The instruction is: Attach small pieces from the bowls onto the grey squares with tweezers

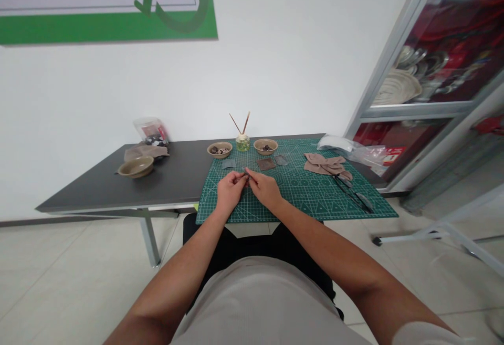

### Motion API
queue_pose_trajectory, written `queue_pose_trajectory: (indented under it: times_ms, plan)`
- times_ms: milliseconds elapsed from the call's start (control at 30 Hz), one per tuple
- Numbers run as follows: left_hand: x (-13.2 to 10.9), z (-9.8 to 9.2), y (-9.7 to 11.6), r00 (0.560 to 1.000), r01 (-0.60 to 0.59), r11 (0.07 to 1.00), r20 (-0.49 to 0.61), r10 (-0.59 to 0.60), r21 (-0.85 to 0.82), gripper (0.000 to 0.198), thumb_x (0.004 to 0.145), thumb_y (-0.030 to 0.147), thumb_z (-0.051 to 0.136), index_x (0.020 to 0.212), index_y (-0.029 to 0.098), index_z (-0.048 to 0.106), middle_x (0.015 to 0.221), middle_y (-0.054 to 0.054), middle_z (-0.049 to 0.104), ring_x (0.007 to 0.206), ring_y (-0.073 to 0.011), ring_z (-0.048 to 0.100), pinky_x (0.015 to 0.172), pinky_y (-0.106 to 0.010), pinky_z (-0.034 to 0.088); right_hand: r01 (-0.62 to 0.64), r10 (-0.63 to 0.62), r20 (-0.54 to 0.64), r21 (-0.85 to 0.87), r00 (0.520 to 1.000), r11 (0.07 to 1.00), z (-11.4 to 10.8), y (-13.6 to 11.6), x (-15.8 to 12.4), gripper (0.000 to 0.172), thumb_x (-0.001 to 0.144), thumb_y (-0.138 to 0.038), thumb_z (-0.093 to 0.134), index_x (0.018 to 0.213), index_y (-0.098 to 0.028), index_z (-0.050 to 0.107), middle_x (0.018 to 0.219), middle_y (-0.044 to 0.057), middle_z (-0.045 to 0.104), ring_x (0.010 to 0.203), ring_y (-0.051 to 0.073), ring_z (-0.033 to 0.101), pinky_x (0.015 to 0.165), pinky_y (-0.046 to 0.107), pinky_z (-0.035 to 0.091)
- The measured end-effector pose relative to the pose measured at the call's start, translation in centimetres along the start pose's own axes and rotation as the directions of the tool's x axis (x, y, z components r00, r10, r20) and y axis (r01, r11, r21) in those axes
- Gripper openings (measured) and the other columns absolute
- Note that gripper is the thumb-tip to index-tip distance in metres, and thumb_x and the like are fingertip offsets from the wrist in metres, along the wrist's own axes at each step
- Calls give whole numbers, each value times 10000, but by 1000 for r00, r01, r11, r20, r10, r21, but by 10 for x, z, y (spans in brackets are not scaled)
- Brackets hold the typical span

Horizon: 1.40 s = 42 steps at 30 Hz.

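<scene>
My left hand (229,188) and my right hand (265,189) meet above the front part of a green cutting mat (303,198). Both are closed, fingertips pinched around a small dark piece (247,175) whose kind I cannot make out. Just beyond the fingers lie a grey-blue square (229,164), a brown square (266,164) and a greyish, see-through flat piece (281,160). Farther back, a left bowl (225,156) and a right bowl (271,152) contain small dark pieces. Between these bowls stands a jar of yellow-green liquid (243,146) with two thin sticks in it.
Right on the mat are a crumpled brown cloth (323,164) and a pair of glasses (352,194). A clear plastic bag (354,150) lies behind them. On the table's left are another bowl (136,167), a cloth (144,152) and a clear container (151,129). A wall (275,72) rises behind.
</scene>
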State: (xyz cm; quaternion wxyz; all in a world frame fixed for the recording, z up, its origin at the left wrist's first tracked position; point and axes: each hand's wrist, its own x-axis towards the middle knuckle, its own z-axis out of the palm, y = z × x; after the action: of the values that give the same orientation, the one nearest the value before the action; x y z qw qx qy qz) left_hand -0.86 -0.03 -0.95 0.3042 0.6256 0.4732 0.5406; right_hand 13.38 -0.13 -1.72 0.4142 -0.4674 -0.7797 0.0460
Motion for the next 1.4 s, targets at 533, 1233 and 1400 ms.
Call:
queue_pose_trajectory:
  times_ms: [533,1233,1400]
  plan:
    - [-1,0,-2,999,-52,996,5,52,72,158,779,270,598,650,185,569,579,46,557,550,-102,495,578,-229,382,91,-91,45,2,995,996,-1,-1,-3,453,896,-118,430,1316,-227,557,1348,50,573,1199,169,573,1015,317,469]
    - [7,3,-5,996,30,978,-74,-47,-205,194,722,319,684,831,173,617,727,-4,662,652,-137,624,644,-269,500,-122,158,-202,177,967,977,-4,6,2,308,866,-182,515,1115,-209,694,1091,59,720,1001,196,675,924,337,510]
    - [11,4,-10,998,51,995,29,-49,-91,221,754,295,642,938,174,654,743,-8,658,632,-129,593,623,-261,477,-114,181,-267,248,946,962,-7,7,3,277,832,-168,536,1032,-231,718,1032,26,736,946,180,685,901,329,520]
